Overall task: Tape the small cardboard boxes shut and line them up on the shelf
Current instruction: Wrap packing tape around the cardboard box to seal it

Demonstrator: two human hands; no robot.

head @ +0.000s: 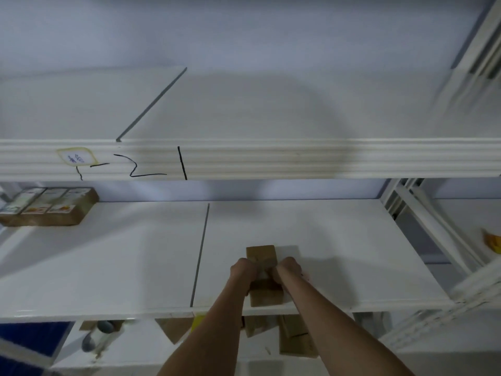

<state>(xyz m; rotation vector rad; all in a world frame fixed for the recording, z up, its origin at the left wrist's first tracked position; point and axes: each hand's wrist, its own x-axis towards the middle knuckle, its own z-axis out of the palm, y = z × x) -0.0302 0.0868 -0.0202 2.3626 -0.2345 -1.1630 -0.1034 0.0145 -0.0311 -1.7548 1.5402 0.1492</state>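
Both hands on one small cardboard box (pixel 261 256), sitting on the middle shelf (pixel 108 267) near its front edge, right of the board seam (pixel 200 253). Box's long axis runs front-to-back, away from me. Near end almost at the shelf lip, far end points at the back wall.

Left hand (pixel 242 271) on the box's left side, right hand (pixel 288 268) on its right side, about level with each other at mid-length. So neither hand is nearer; box sits straight between them. Fingers of both hands are curled in over the top of the box, gripping it. Something pale shows between the two hands on the top face, might be tape, too blurred to call. Can't tell if the flaps are sealed.

My guess: next move is either pressing the seam down or sliding the box into position. Sliding means pushing along its long axis toward the back, or sideways left.

Surface: white board shelf, smooth, looks like the box will slide easily. Far left of this shelf there's a brown pack (pixel 48 207) with printed labels on top, well apart from my box. Plenty of bare board between them for a row.

Upper shelf rail (pixel 271 158) overhangs above, marker scribbles and a sticker (pixel 76 157) on it. More cardboard boxes (pixel 295 340) on the level below, plus a tape roll (pixel 95 337) at lower left.
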